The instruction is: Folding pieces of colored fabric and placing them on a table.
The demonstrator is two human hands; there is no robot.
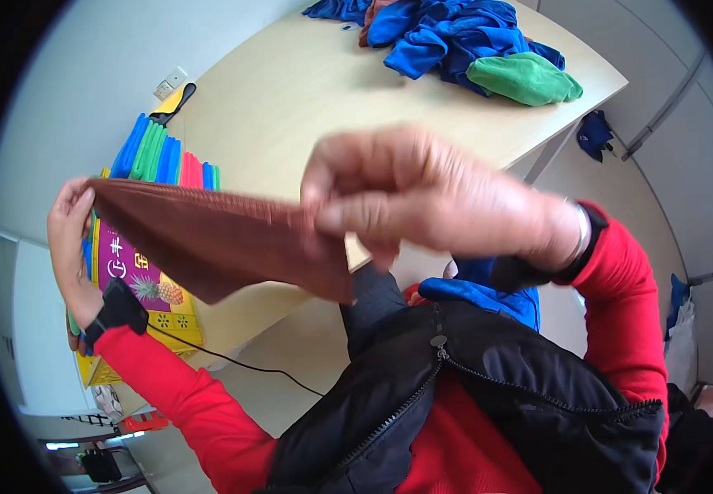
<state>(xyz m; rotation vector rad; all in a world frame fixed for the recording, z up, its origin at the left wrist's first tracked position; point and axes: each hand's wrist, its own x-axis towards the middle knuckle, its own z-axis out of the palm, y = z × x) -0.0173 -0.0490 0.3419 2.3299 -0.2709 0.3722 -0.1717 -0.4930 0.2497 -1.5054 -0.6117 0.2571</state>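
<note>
A reddish-brown cloth [216,235], probably a towel, is stretched between my hands above the table's near side. Its top edge runs nearly straight, and the lower part hangs loose. My left hand [72,226] pinches the upper left corner. With thumb and fingers closed, my right hand [410,193] grips the other end; it is slightly blurred. Behind the cloth's left part stands a yellow basket [187,325] with a purple panel picturing a pineapple, partly hidden. Folded blue, green and red cloths [158,156] stand in a row at it.
Crumpled blue cloths [455,37] are heaped at the table's [266,99] far side, with a green cloth [525,80] in front. A blue cloth [496,303] lies by my lap. A black cable [241,362] runs from my left wrist. A wall socket [171,82] is at the left.
</note>
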